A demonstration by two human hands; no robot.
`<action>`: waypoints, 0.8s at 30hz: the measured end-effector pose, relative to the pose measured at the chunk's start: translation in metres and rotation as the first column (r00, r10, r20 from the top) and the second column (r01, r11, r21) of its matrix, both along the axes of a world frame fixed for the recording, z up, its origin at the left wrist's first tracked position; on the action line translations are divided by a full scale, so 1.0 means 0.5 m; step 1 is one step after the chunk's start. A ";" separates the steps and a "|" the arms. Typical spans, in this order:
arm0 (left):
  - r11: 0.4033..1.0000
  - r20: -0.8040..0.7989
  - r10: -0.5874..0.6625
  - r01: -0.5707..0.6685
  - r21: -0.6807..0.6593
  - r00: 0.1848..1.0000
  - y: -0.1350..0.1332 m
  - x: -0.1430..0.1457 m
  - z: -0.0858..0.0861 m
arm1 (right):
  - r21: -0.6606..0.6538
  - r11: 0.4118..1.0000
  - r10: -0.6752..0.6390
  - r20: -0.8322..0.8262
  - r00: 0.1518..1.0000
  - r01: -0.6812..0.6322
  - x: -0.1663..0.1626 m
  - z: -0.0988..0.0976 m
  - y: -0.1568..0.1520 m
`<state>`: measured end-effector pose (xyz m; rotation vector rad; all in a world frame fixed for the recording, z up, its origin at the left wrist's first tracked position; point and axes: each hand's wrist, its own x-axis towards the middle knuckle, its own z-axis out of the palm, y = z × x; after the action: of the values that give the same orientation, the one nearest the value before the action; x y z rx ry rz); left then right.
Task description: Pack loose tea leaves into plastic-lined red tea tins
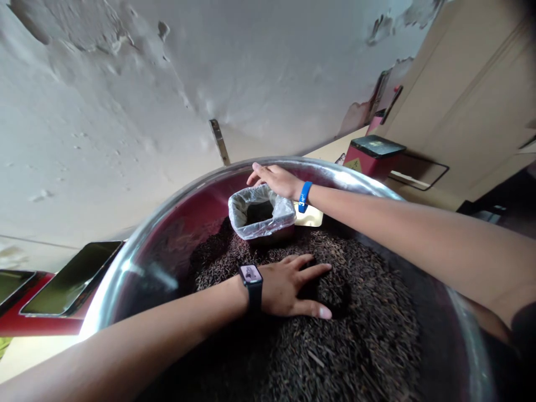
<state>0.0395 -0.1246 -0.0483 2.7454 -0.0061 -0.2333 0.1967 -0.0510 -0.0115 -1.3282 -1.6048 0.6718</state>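
A large round metal basin (144,234) with a shiny rim holds a heap of dark, dry, twisted leaves (360,279) that look like loose tea. My left hand (288,285), a black watch at its wrist, lies on the heap with fingers spread. Beyond it, a tin lined with a clear plastic bag (274,223) stands among the leaves, its mouth facing up and dark inside. At the tin's far right rim is my right hand (276,180), fingers stretched out and a blue band on the wrist; whether it touches the bag is unclear. A pale yellow piece (309,215) sits partly under that wrist.
A red tin with a dark lid (377,153) stands beyond the basin on the right. Red containers with dark tops (71,279) are on the left. A peeling wall (167,95) rises close behind the basin, with a cream cabinet (469,95) at right.
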 end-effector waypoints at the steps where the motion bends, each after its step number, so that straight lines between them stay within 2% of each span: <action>1: 0.999 -0.063 0.009 -0.012 -0.044 0.998 0.000 -0.003 0.002 | 0.003 1.000 0.003 -0.001 1.000 -0.003 0.001 -0.001 0.001; 4: 0.993 -0.178 0.007 -0.028 -0.115 0.984 -0.006 -0.006 0.019 | 0.023 1.000 0.010 0.003 1.000 -0.010 0.004 -0.005 0.005; 6: 0.994 -0.209 0.038 -0.059 -0.091 0.977 -0.016 -0.003 0.027 | 0.036 0.999 0.009 0.016 1.000 -0.009 0.004 -0.006 0.006; 10: 0.996 -0.255 0.074 -0.085 -0.032 0.964 -0.030 0.006 0.023 | 0.037 0.999 -0.010 0.058 0.998 0.007 0.002 -0.002 0.003; 13: 0.995 -0.284 0.045 -0.068 -0.070 0.958 -0.028 0.008 0.019 | 0.025 1.000 -0.014 0.081 0.997 0.012 0.001 0.002 0.000; 17: 0.985 -0.230 0.012 -0.051 -0.164 0.973 -0.021 0.006 0.024 | 0.029 1.000 -0.014 0.097 0.995 0.011 0.001 0.000 0.001; 21: 0.991 -0.201 -0.012 -0.015 -0.132 0.979 -0.018 0.007 0.028 | 0.075 0.997 -0.011 0.101 0.995 0.003 0.002 -0.005 0.004; 24: 0.991 -0.112 -0.054 0.040 -0.128 0.992 -0.016 0.008 0.033 | 0.079 0.997 0.003 0.091 0.996 -0.011 0.001 -0.005 0.003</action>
<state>0.0436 -0.1327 -0.0319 2.6050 -0.0526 -0.3900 0.1974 -0.0494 -0.0142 -1.3119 -1.6924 0.5530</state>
